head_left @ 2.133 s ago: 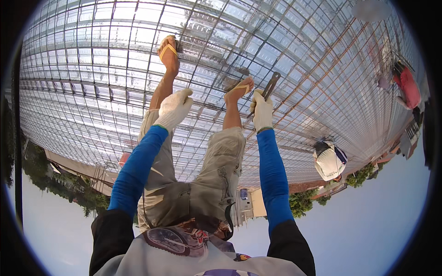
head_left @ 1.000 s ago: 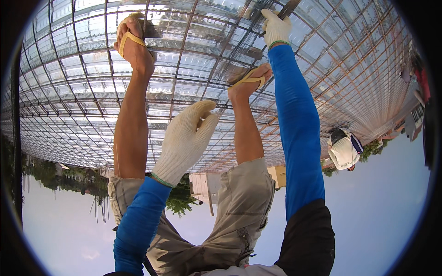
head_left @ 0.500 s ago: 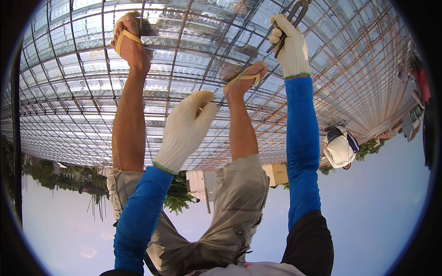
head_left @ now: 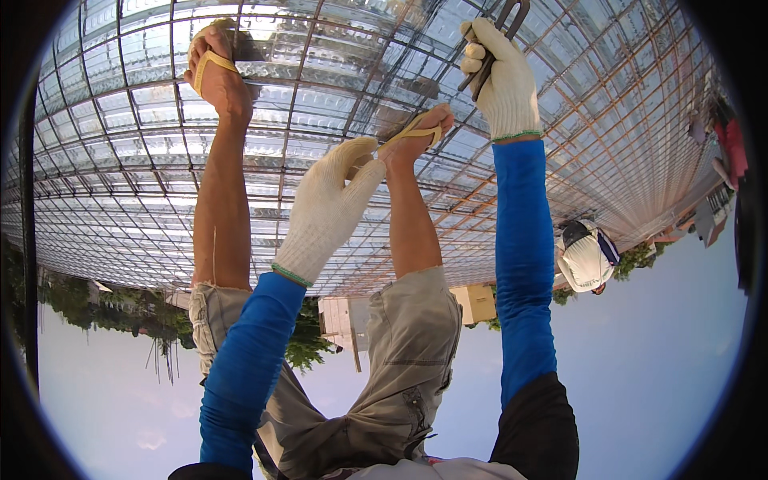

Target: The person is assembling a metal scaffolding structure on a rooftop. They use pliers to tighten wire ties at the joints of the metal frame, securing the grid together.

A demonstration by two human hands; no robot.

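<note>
My left hand (head_left: pixel 330 204), in a white knit glove, is closed in a pinch in front of my lower leg, above the rebar mesh (head_left: pixel 300 72). Whatever sits between its thumb and fingertips, if anything, is too small to make out. Off to the right, my right hand (head_left: pixel 504 80), gloved the same way, wraps round dark metal pincers (head_left: pixel 513 18). One end of the tool sticks out past the top of the fist and the other below the curled fingers. Blue sleeves cover both forearms.
Shiny corrugated metal sheeting (head_left: pixel 272 100) lies beneath the mesh. My feet, in yellow flip-flops (head_left: pixel 214 64), stand on it. A person in a white top (head_left: pixel 588 260) is bent over at the right. Trees (head_left: pixel 120 308) and a pale building (head_left: pixel 344 320) lie beyond the edge.
My left hand has shifted slightly right and up in the view, still pinched. The right hand keeps its grip on the pincers and has barely moved.
</note>
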